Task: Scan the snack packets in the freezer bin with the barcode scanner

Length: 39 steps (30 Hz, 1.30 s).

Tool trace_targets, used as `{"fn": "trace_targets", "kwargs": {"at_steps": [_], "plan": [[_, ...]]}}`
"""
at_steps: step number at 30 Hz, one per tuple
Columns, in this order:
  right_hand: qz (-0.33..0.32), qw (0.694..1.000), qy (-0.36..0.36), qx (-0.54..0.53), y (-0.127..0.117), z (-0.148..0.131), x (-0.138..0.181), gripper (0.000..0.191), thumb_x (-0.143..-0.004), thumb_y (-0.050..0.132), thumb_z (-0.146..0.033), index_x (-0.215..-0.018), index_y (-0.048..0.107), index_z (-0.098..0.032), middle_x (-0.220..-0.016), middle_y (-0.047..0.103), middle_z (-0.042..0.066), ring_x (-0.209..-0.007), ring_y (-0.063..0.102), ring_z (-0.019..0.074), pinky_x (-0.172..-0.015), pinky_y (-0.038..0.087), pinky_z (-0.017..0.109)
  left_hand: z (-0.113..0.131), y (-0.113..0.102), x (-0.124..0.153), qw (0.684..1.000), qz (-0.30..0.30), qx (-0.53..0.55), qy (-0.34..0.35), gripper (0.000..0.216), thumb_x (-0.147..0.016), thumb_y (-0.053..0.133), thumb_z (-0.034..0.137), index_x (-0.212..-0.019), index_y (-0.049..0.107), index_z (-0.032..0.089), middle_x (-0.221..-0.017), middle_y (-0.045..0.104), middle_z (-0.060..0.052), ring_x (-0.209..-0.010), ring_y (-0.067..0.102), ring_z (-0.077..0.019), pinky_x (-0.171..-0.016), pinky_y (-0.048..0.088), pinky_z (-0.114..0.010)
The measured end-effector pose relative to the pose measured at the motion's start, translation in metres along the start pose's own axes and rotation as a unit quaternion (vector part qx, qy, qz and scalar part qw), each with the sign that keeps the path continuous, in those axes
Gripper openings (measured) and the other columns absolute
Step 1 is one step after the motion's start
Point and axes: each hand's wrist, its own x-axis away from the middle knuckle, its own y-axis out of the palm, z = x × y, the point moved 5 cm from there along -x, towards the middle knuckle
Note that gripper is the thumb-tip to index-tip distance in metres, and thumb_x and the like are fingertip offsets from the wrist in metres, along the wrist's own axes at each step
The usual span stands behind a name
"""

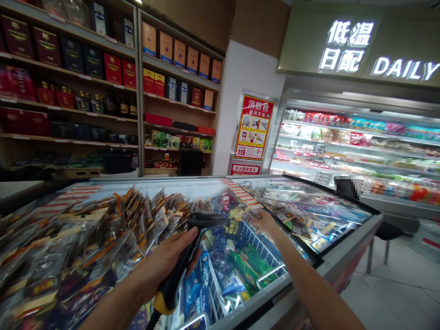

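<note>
My left hand (172, 254) is wrapped round the grip of a black and yellow barcode scanner (184, 261). The scanner's head faces right, close to a dark packet (233, 224) with yellow lettering. My right hand (265, 223) reaches over the freezer basket with its fingers closed on the edge of a small food packet (250, 214), partly hidden by the fingers. Below both hands, a white wire basket (264, 247) in the chest freezer holds green packets (252, 263) and blue packets (220, 272).
Many brown-labelled food packets (137, 224) stand packed in the freezer's left side. A glass lid (330, 220) with a dark frame covers its right part. Behind are shelves of boxed goods (178, 52), a red fire-hydrant poster (254, 127) and a lit refrigerated display (343, 156). A stool (388, 231) stands right.
</note>
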Motion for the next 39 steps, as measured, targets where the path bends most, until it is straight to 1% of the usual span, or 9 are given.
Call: {"fn": "trace_targets", "kwargs": {"at_steps": [4,9,17,22,25,29,32,35,39], "plan": [[0.078,0.991,-0.022,-0.111,0.013,-0.022,0.016,0.038,-0.053,0.06,-0.032,-0.087,0.055,-0.015,-0.077,0.065,0.006,-0.069,0.06,0.0219,-0.059,0.044,0.032,0.0,0.002,0.002,1.0,-0.014,0.015,-0.002,0.035,-0.065,0.056,0.048,-0.071,0.056,0.014,-0.054,0.059,0.0,-0.044,0.047,-0.0081,-0.042,0.037,-0.018],[0.081,0.992,-0.049,-0.085,0.027,-0.046,0.031,0.04,-0.051,0.063,-0.035,-0.084,0.053,-0.014,-0.077,0.064,0.008,-0.069,0.058,0.0218,-0.062,0.043,0.031,-0.002,0.002,0.001,0.999,-0.026,0.016,-0.011,0.036,-0.066,0.054,0.05,-0.071,0.057,0.015,-0.055,0.059,0.0,-0.044,0.048,-0.008,-0.043,0.037,-0.018],[0.093,0.99,-0.066,-0.081,0.029,-0.044,0.036,0.04,-0.052,0.061,-0.035,-0.086,0.052,-0.016,-0.076,0.063,0.006,-0.068,0.057,0.0203,-0.062,0.043,0.031,-0.002,0.009,0.003,0.998,-0.066,-0.011,-0.009,0.036,-0.069,0.051,0.049,-0.063,0.057,0.014,-0.053,0.058,0.0,-0.043,0.047,-0.0068,-0.044,0.036,-0.017],[0.097,0.989,-0.076,-0.076,0.029,-0.047,0.039,0.039,-0.054,0.06,-0.035,-0.087,0.051,-0.016,-0.076,0.062,0.006,-0.068,0.057,0.0204,-0.062,0.043,0.031,0.0,0.008,0.007,0.999,-0.025,0.021,-0.021,0.034,-0.065,0.055,0.048,-0.061,0.057,0.014,-0.051,0.059,-0.001,-0.042,0.047,-0.0074,-0.042,0.036,-0.017],[0.104,0.989,-0.074,-0.071,0.027,-0.049,0.041,0.039,-0.054,0.06,-0.034,-0.087,0.051,-0.016,-0.076,0.062,0.005,-0.069,0.057,0.0203,-0.063,0.043,0.031,0.0,0.01,0.008,0.999,-0.02,0.022,-0.022,0.035,-0.064,0.056,0.049,-0.064,0.058,0.014,-0.052,0.06,-0.001,-0.042,0.047,-0.0077,-0.042,0.036,-0.018],[0.106,0.99,-0.065,-0.067,0.025,-0.05,0.043,0.042,-0.054,0.06,-0.032,-0.091,0.051,-0.014,-0.079,0.063,0.008,-0.07,0.057,0.0208,-0.064,0.043,0.031,0.004,0.005,0.005,1.0,-0.004,0.016,0.006,0.034,-0.065,0.056,0.048,-0.064,0.058,0.014,-0.052,0.059,-0.001,-0.042,0.047,-0.0077,-0.041,0.037,-0.018],[0.104,0.99,-0.055,-0.074,0.027,-0.054,0.041,0.052,-0.055,0.06,-0.032,-0.102,0.048,-0.012,-0.083,0.063,0.008,-0.072,0.058,0.0214,-0.065,0.044,0.032,0.012,-0.005,0.003,0.999,0.012,0.016,0.028,0.033,-0.066,0.056,0.047,-0.062,0.056,0.014,-0.051,0.057,0.0,-0.041,0.047,-0.0078,-0.041,0.037,-0.018],[0.093,0.989,-0.063,-0.099,0.038,-0.065,0.038,0.065,-0.057,0.058,-0.034,-0.116,0.039,-0.013,-0.092,0.062,0.008,-0.08,0.058,0.0217,-0.07,0.044,0.032,0.018,-0.015,0.002,0.999,0.028,0.017,0.025,0.034,-0.067,0.053,0.047,-0.059,0.055,0.015,-0.046,0.055,0.001,-0.038,0.046,-0.0081,-0.038,0.037,-0.017],[0.062,0.99,-0.079,-0.097,0.066,-0.091,0.036,0.068,-0.062,0.056,-0.037,-0.123,0.034,-0.017,-0.105,0.059,0.007,-0.093,0.055,0.0217,-0.077,0.042,0.032,0.023,-0.024,0.002,0.997,0.064,0.031,0.041,0.029,-0.07,0.052,0.043,-0.062,0.055,0.015,-0.045,0.056,0.0,-0.038,0.048,-0.0081,-0.037,0.038,-0.016]]}}
